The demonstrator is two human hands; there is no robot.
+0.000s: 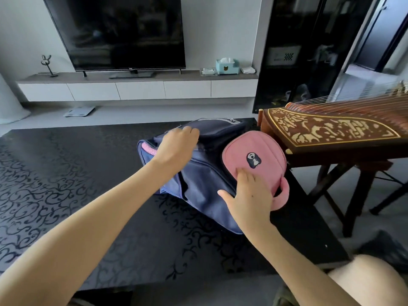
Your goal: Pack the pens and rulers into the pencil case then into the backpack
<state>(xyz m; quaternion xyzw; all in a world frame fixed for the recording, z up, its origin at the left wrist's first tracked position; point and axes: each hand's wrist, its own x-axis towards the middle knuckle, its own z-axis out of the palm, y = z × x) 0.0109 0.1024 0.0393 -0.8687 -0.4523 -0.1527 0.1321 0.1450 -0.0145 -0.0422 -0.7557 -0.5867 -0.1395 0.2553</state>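
Backpack, navy cloth with a pink front panel, on its side at the right part of the dark patterned desk.

Nearest: right hand flat on the pink panel, fingers straight and slightly spread, thumb out to the side, pressing rather than gripping. Pink carry loop just beside that hand, near the desk's right edge.

Further off: left hand on the navy upper side, fingers curled over the cloth as if gripping it; fingertips hidden. Zip along the far end; open or closed cannot be told. Pens, rulers and pencil case not in sight.

Judged soft, limp and light, prone to sag when lifted and to slide on the smooth top. Best taken by the carry loop, or by the cloth at the opening.

Beyond: stringed instrument close at the right, television above the wall shelf.
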